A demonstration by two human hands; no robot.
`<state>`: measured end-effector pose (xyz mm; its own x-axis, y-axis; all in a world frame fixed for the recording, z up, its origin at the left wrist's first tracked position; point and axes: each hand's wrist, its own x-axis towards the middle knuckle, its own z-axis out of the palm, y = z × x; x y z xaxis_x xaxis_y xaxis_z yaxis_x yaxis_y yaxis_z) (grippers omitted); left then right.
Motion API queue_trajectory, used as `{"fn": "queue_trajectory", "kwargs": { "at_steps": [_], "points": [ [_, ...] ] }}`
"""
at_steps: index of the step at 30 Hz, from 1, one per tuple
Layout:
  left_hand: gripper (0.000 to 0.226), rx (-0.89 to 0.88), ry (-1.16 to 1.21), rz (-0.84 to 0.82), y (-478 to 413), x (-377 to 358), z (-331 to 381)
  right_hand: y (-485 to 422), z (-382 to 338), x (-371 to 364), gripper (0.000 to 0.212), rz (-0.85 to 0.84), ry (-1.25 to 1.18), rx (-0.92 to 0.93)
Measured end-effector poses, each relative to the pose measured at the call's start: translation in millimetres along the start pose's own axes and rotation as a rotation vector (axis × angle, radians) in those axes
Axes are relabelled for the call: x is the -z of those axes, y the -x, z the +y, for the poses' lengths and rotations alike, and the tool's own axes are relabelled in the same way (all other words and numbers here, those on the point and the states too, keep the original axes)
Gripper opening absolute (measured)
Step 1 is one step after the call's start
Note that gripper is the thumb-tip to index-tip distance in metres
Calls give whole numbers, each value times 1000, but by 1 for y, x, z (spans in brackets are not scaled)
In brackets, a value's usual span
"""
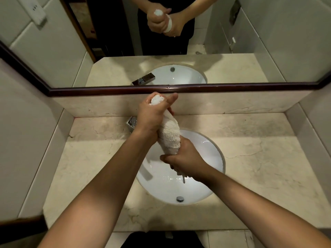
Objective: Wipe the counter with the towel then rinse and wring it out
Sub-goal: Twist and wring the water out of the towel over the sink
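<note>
A white terry towel [170,135] is rolled into a twisted rope above the white oval sink [213,153]. My left hand [152,115] grips its upper end, which pokes out of the fist near the backsplash. My right hand [184,156] grips the lower end over the basin. A thin stream of water falls from the towel's bottom tip into the sink. The beige marble counter [259,158] surrounds the basin.
A chrome faucet [131,123] sits behind the basin, partly hidden by my left wrist. The drain [180,199] lies at the basin's near side. A dark-framed mirror [232,42] runs along the back wall above the backsplash. Walls close in on both sides.
</note>
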<state>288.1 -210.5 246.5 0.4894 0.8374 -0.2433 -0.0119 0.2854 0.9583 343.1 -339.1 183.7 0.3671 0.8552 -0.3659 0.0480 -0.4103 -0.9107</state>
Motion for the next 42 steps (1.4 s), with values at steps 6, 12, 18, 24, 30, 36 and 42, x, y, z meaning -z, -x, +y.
{"fn": "queue_trajectory", "kwargs": {
  "at_steps": [6,12,18,24,30,36,42],
  "points": [
    [30,4,41,-77,7,1,2,9,0,6,27,-184,-212,-35],
    [33,-6,99,-171,9,2,5,11,-3,8,29,-362,-414,-101],
    [33,-45,177,-304,8,1,10,11,-8,10,27,-495,-536,-125],
    [28,-71,227,-371,11,2,14,15,-14,10,32,-637,-628,-127],
    [22,-84,203,-340,16,8,14,22,-16,14,26,-574,-508,-109],
    [52,72,142,-303,3,17,0,15,-16,23,38,-280,-310,-97],
    [39,204,-55,-251,10,33,-8,23,-11,30,35,-110,-215,-35]
  ]
}}
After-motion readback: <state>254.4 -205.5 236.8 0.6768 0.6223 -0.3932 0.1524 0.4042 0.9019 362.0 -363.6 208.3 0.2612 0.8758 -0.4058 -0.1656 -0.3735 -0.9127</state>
